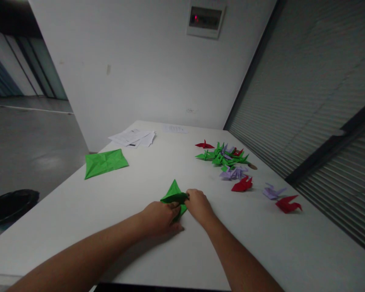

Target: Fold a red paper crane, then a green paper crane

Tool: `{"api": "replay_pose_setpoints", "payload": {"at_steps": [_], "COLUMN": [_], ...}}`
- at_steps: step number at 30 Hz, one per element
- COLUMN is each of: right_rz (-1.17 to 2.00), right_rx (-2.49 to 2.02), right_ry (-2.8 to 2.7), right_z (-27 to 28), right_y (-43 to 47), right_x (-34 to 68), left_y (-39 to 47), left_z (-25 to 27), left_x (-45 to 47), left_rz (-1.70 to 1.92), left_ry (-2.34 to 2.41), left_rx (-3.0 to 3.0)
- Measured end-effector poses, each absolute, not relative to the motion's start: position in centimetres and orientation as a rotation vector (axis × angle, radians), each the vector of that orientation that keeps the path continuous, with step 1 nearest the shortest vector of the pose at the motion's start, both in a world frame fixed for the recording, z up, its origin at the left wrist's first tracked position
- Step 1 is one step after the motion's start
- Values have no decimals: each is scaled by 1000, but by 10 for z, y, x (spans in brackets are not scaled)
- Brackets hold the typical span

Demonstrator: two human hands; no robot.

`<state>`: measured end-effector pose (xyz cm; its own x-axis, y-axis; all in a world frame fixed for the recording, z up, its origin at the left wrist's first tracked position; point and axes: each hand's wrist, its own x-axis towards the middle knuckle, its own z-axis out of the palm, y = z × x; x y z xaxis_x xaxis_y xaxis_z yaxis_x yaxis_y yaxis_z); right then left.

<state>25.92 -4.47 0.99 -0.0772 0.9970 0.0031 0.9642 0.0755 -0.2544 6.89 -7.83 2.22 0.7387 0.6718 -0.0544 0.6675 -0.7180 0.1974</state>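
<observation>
A partly folded sheet of green origami paper (174, 187) lies on the white table in front of me, its far corner pointing away and a flap lifted across its middle. My left hand (160, 217) holds it from the left and near side, with fingers bent over the paper. On the right, my right hand (199, 205) pinches the edge of the lifted flap, fingers closed. Parts of the paper are hidden under both hands, so the exact fold cannot be made out.
A creased green sheet (106, 163) lies at the table's left edge, with printed papers (134, 138) behind it. Folded green, purple and red paper cranes (228, 156) are heaped at the right, and a red crane (288, 204) sits nearer. A black bin (12, 207) stands left.
</observation>
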Motion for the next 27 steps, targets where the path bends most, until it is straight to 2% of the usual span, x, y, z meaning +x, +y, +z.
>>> {"api": "replay_pose_setpoints", "payload": {"at_steps": [19,27], "right_rz": [312,551], "right_rx": [-2064,-1871], "right_ry": [-2121,-2073], "right_z": [9,7], "right_y": [-40,-32], "right_x": [264,269], "left_y": [-74,-69], "left_z": [22,18], "left_x": [59,57], "left_rz": [-82,-61], "left_ry": [1038,1050], "left_rx": [2757,2765]}}
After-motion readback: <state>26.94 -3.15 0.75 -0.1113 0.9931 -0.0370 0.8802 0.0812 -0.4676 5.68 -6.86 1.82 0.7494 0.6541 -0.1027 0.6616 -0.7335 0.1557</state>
